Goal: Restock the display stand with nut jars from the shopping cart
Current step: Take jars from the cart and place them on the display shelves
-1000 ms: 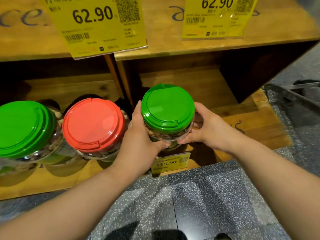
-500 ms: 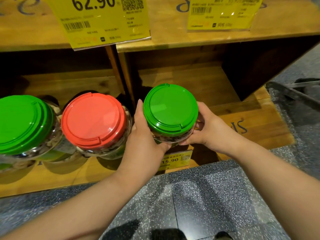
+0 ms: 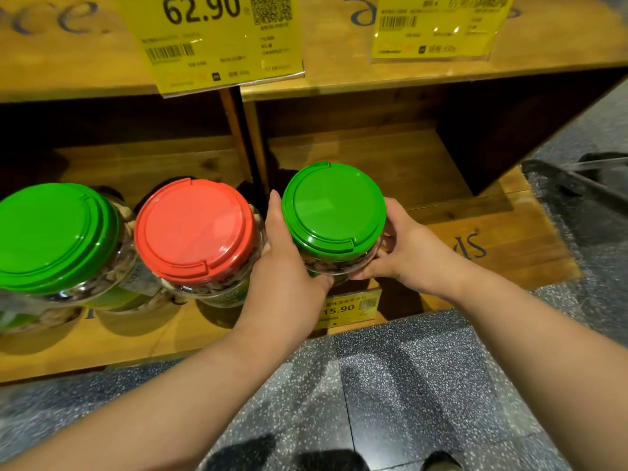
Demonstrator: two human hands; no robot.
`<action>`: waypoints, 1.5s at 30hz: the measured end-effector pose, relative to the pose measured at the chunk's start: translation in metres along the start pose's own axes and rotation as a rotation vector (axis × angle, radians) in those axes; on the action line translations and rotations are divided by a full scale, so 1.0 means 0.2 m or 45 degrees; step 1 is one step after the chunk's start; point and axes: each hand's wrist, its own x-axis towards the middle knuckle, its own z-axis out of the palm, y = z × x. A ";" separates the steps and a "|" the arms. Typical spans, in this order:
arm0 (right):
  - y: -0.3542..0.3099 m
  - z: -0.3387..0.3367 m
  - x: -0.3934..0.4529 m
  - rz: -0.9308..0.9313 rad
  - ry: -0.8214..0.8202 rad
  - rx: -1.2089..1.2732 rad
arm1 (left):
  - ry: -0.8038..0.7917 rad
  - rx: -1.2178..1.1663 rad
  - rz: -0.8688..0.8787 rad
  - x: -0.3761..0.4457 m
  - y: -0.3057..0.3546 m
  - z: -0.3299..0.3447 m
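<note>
A clear nut jar with a green lid (image 3: 333,208) is at the front of the right compartment of the wooden display stand (image 3: 503,253). My left hand (image 3: 289,263) grips its left side and my right hand (image 3: 404,248) grips its right side, fingers curled under the lid. Whether the jar's base touches the shelf is hidden. To its left stand a red-lidded jar (image 3: 193,229) and another green-lidded jar (image 3: 51,232) in the left compartment.
A vertical wooden divider (image 3: 238,130) separates the two compartments. Yellow price tags (image 3: 210,39) hang from the upper shelf, and a small one (image 3: 346,309) sits on the front edge. A dark cart edge (image 3: 577,181) lies at the right over the speckled floor (image 3: 390,385).
Both hands have kept hold of the green-lidded jar and shifted it slightly further in and to the right; the view has tilted down a little.
</note>
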 end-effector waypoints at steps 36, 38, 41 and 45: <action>-1.28 -0.03 -0.94 0.286 0.033 -1.178 | -0.424 1.092 0.376 -0.59 0.85 -0.98; -1.43 -0.01 -1.03 0.293 0.038 -1.204 | -0.440 1.100 0.358 -0.66 0.94 -1.09; -1.60 0.03 -1.19 0.328 0.082 -1.171 | -0.438 1.132 0.356 -0.77 1.04 -1.23; -1.76 0.08 -1.48 0.383 0.156 -1.096 | -0.500 1.247 0.399 -0.96 1.19 -1.35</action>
